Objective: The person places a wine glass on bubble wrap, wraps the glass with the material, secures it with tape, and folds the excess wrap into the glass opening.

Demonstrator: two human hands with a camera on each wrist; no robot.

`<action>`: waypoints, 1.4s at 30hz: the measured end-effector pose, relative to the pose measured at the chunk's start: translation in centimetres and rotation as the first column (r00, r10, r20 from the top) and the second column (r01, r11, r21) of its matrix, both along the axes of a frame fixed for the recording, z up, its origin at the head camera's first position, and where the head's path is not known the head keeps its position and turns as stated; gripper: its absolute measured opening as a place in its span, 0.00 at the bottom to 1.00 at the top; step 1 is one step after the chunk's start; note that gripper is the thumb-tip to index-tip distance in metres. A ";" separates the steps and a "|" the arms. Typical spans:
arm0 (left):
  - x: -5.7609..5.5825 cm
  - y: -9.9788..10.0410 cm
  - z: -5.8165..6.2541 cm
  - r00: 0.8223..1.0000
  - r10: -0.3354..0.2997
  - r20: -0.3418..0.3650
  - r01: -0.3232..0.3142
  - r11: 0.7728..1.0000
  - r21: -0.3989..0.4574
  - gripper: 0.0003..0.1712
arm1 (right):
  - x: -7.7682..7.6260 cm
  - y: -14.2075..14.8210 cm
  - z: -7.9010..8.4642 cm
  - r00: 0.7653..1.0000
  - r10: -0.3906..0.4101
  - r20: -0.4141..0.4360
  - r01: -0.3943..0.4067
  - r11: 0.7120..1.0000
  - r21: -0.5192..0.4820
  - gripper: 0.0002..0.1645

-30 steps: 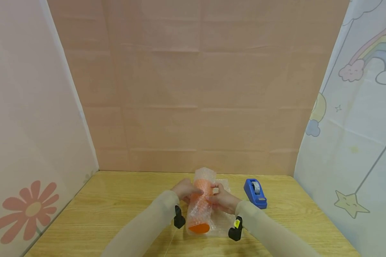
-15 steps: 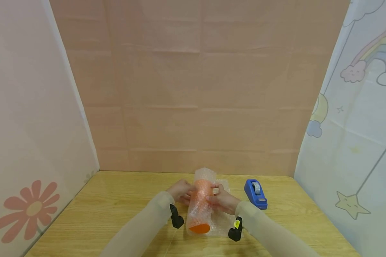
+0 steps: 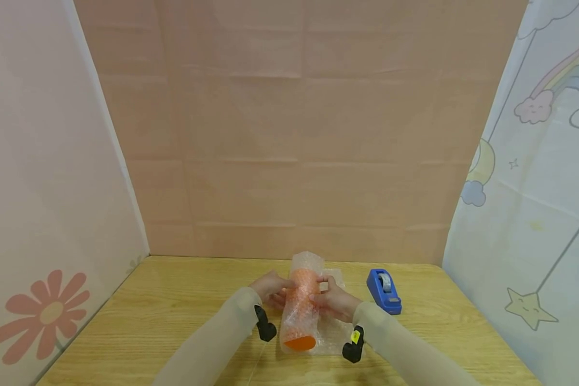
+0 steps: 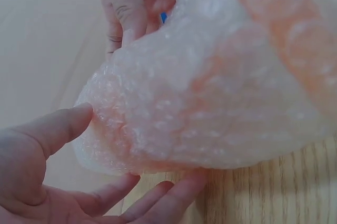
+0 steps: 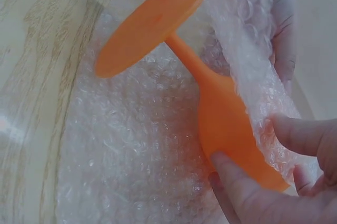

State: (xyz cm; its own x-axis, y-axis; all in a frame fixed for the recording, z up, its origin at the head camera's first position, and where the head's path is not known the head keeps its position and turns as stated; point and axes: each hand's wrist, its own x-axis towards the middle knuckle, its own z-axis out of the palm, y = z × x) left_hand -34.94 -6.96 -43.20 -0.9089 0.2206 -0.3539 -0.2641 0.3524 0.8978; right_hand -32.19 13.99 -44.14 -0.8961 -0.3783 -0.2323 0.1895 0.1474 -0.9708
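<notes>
An orange goblet [image 5: 226,124] with a round flat foot and thin stem lies on its side, partly rolled in clear bubble wrap [image 5: 131,145]. Seen from the head, wrap covers most of it and the orange foot [image 3: 300,343] shows at the near end. My left hand [image 3: 270,288] holds the bundle from the left, thumb against its end and fingers along its underside in the left wrist view. From the right, my right hand [image 3: 336,300] grips the wrap's edge, thumb on the wrap and fingertips on the goblet's bowl.
A blue tape dispenser [image 3: 383,292] with a roll of tape stands on the wooden table [image 3: 183,300], right of the hands. A flat part of the wrap spreads right of the goblet. Walls of printed cloth [image 3: 526,241] flank the table, and a brown backdrop [image 3: 294,161] rises behind.
My left hand has drawn slightly left, its digits pulling back from over the bundle's top to its left side. The right hand and goblet stay almost in place.
</notes>
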 end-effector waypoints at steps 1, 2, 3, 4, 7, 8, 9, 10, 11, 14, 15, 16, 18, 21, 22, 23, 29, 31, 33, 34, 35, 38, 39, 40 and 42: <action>0.0 0.0 0.0 1.000 -0.004 0.004 0.004 1.000 -0.007 0.47 | 0.0 0.0 -0.1 1.000 -0.007 -0.001 0.007 1.000 0.007 0.37; 0.0 0.0 -0.1 1.000 -0.007 0.010 0.007 1.000 -0.011 0.45 | 0.0 -0.1 0.0 1.000 -0.019 -0.003 0.019 1.000 0.024 0.37; 0.0 0.0 -0.1 1.000 -0.007 0.015 0.007 1.000 -0.013 0.41 | 0.0 -0.2 0.0 0.999 -0.038 -0.012 0.038 0.998 0.052 0.37; -0.1 0.0 -0.1 1.000 -0.013 0.020 0.013 1.000 -0.008 0.40 | 0.0 -0.3 0.0 0.997 -0.064 -0.032 0.066 0.993 0.097 0.37; -0.1 0.0 -0.3 0.999 -0.027 0.022 0.027 1.000 0.004 0.33 | 0.1 -0.7 0.4 0.984 -0.132 -0.122 0.160 0.953 0.256 0.35; -0.1 0.0 -0.3 0.999 -0.030 0.023 0.029 1.000 0.010 0.33 | 0.1 -0.9 0.6 0.977 -0.148 -0.156 0.190 0.934 0.303 0.35; -0.1 0.0 -0.3 0.999 -0.032 0.022 0.031 0.999 0.016 0.33 | 0.1 -1.0 0.7 0.969 -0.154 -0.191 0.213 0.914 0.344 0.33; -0.2 0.0 -0.4 0.999 -0.032 0.022 0.032 0.999 0.020 0.33 | 0.2 -1.1 0.9 0.963 -0.156 -0.219 0.230 0.898 0.375 0.32; -0.2 0.0 -0.4 0.999 -0.032 0.024 0.032 0.999 0.024 0.33 | 0.2 -1.2 1.1 0.959 -0.150 -0.238 0.236 0.889 0.391 0.31; -0.2 0.1 -0.3 0.999 -0.032 0.027 0.032 0.999 0.023 0.33 | 0.3 -1.4 1.6 0.954 -0.128 -0.273 0.235 0.883 0.407 0.27; -0.2 0.1 -0.3 0.999 -0.032 0.028 0.032 0.999 0.024 0.33 | 0.3 -1.4 1.8 0.953 -0.117 -0.279 0.227 0.886 0.405 0.26; -0.2 0.1 -0.2 0.999 -0.031 0.030 0.031 0.999 0.023 0.32 | 0.3 -1.5 1.9 0.953 -0.113 -0.280 0.223 0.890 0.398 0.26; -0.2 0.1 -0.2 0.999 -0.031 0.029 0.031 0.999 0.023 0.32 | 0.4 -1.6 2.1 0.955 -0.113 -0.276 0.216 0.899 0.380 0.25; -0.2 0.1 -0.1 0.999 -0.029 0.029 0.028 0.999 0.023 0.33 | 0.4 -1.8 2.3 0.961 -0.116 -0.252 0.203 0.912 0.355 0.24; -0.2 0.1 -0.1 0.999 -0.028 0.028 0.027 0.999 0.021 0.33 | 0.3 -1.8 2.3 0.963 -0.121 -0.241 0.202 0.916 0.347 0.25; -0.2 0.1 -0.2 0.999 -0.027 0.028 0.027 0.999 0.021 0.33 | 0.3 -1.9 2.3 0.965 -0.123 -0.230 0.198 0.919 0.341 0.25; -0.2 0.1 -0.1 0.999 -0.030 0.026 0.029 0.999 0.020 0.31 | 0.4 -2.0 2.6 0.985 -0.122 -0.122 0.152 0.950 0.274 0.29; -0.2 0.1 -0.1 0.999 -0.035 0.022 0.035 0.999 0.025 0.30 | 0.6 -2.0 2.8 0.989 -0.119 -0.089 0.138 0.956 0.258 0.32; -0.1 0.1 -0.1 0.999 -0.039 0.021 0.038 0.999 0.027 0.29 | 0.8 -2.1 2.9 0.991 -0.116 -0.066 0.128 0.961 0.244 0.36; -0.1 0.1 -0.1 0.999 -0.041 0.021 0.041 0.999 0.030 0.28 | 0.8 -2.1 2.9 0.991 -0.115 -0.061 0.127 0.962 0.243 0.37; -0.1 0.1 -0.1 0.999 -0.043 0.020 0.043 0.999 0.032 0.28 | 0.9 -2.1 2.9 0.991 -0.117 -0.057 0.127 0.963 0.236 0.39; -0.1 0.1 0.0 0.999 -0.045 0.018 0.045 0.999 0.031 0.28 | 1.0 -2.3 2.8 0.990 -0.128 -0.059 0.138 0.966 0.217 0.42; 0.0 0.1 0.0 0.999 -0.045 0.017 0.045 0.999 0.029 0.28 | 1.0 -2.4 2.8 0.989 -0.133 -0.062 0.144 0.967 0.213 0.43; 0.0 0.1 0.0 0.999 -0.045 0.016 0.045 0.999 0.029 0.29 | 1.0 -2.5 2.7 0.988 -0.138 -0.069 0.150 0.966 0.211 0.43; 0.1 0.1 0.1 0.999 -0.040 0.016 0.040 0.999 0.024 0.30 | 1.0 -2.6 2.5 0.986 -0.152 -0.073 0.164 0.966 0.202 0.44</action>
State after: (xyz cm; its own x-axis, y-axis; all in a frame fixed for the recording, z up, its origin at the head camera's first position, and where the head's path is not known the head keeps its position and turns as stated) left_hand -34.88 -6.87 -43.12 -0.8933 0.2654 -0.3627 -0.2647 0.3416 0.9018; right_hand -31.20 11.39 -41.61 -0.9545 -0.1799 -0.2379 0.1723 0.3184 -0.9322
